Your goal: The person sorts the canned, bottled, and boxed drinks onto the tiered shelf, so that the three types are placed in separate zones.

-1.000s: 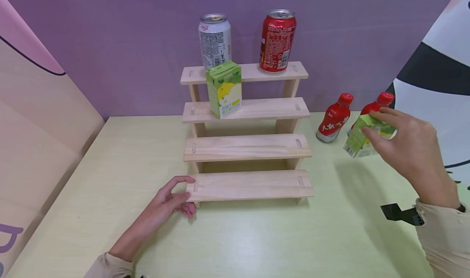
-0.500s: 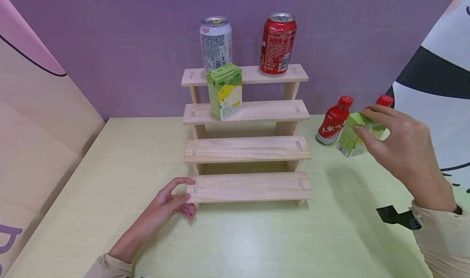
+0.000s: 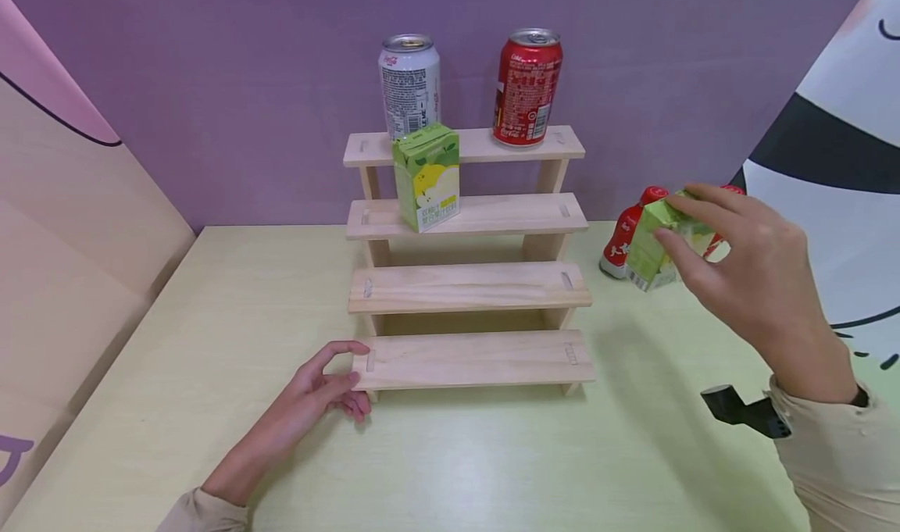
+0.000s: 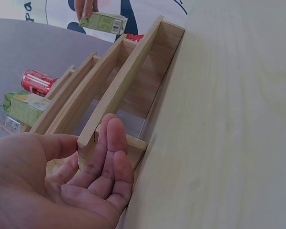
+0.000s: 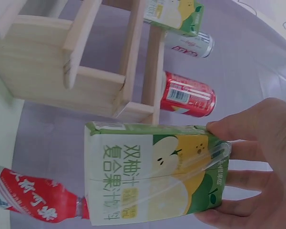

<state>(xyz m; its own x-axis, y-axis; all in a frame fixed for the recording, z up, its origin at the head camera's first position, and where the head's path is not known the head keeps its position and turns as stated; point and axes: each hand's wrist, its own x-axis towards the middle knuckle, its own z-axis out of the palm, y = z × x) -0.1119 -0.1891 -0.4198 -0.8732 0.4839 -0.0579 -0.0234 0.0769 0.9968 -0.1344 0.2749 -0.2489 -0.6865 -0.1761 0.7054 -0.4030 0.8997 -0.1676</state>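
Observation:
My right hand (image 3: 762, 282) grips a green juice carton (image 3: 650, 247) by its top end, in the air right of a wooden step shelf (image 3: 478, 360). The right wrist view shows the carton's (image 5: 148, 176) pear-printed side, with thumb and fingers on its edges. My left hand (image 3: 316, 391) pinches the left end of the shelf's lowest board; in the left wrist view the thumb touches the board's corner and other fingers curl beneath it. Another green juice carton (image 3: 430, 184) stands upright on the second board from the top, towards the left.
On the top board stand a white can (image 3: 410, 87), partly behind the carton, and a red can (image 3: 529, 87). Two red bottles stand on the table right of the shelf; the nearer red bottle (image 3: 622, 231) is partly covered by the held carton. A purple backdrop (image 3: 281, 110) rises behind.
My right hand has moved left and slightly up with the juice carton, from in front of the right bottle to overlapping the left one. The left hand stays on the shelf.

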